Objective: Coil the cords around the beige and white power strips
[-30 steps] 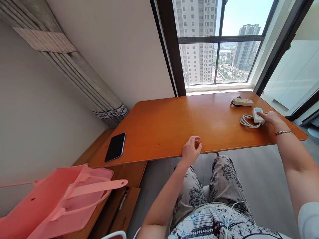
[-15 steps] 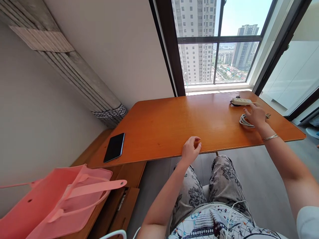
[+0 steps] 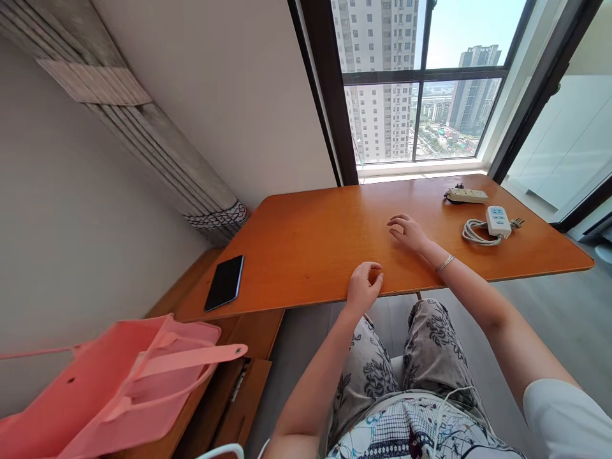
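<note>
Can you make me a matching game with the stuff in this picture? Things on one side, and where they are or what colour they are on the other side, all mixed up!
Things
1. phone
2. bag
3. power strip
4. right hand

Clues
a. pink, at the bottom left of the picture
b. on the far side of the table, near the window
c. black, lying flat at the left end of the table
d. at the middle of the table, fingers spread, holding nothing

Pairs: 1-c, 2-a, 3-b, 4-d
</note>
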Demonstrator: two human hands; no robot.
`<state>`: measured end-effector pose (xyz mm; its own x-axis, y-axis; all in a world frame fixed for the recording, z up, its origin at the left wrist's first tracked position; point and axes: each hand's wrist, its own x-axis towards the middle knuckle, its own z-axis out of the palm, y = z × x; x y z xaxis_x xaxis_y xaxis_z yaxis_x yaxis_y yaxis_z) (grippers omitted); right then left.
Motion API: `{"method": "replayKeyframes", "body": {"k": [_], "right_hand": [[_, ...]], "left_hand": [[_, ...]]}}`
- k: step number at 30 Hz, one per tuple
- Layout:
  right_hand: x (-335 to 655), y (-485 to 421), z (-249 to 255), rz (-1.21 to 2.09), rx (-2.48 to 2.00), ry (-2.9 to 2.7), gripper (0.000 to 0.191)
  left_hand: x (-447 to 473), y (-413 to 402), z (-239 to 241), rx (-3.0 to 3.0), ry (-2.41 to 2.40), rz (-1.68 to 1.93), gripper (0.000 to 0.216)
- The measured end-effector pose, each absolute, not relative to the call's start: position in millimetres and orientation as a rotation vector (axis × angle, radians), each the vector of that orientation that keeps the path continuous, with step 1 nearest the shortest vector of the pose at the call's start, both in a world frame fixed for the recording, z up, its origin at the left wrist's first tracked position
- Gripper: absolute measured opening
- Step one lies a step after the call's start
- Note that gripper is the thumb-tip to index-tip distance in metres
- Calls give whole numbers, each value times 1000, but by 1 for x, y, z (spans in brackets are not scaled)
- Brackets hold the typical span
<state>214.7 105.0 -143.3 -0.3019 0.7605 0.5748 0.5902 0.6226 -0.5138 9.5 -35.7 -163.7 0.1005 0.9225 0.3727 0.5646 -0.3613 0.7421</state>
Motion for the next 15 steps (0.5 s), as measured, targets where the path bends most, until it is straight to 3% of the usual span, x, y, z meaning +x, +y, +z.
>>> {"method": "replayKeyframes", "body": {"k": [8, 15], "right_hand": [[231, 121, -167, 471, -1146, -1733, 17], [230, 119, -168, 470, -1160, -1717, 17]], "left_hand": [[9, -21, -159, 1852, 1379, 1175, 11], [4, 48, -129, 1851, 1436, 1168, 9]]}}
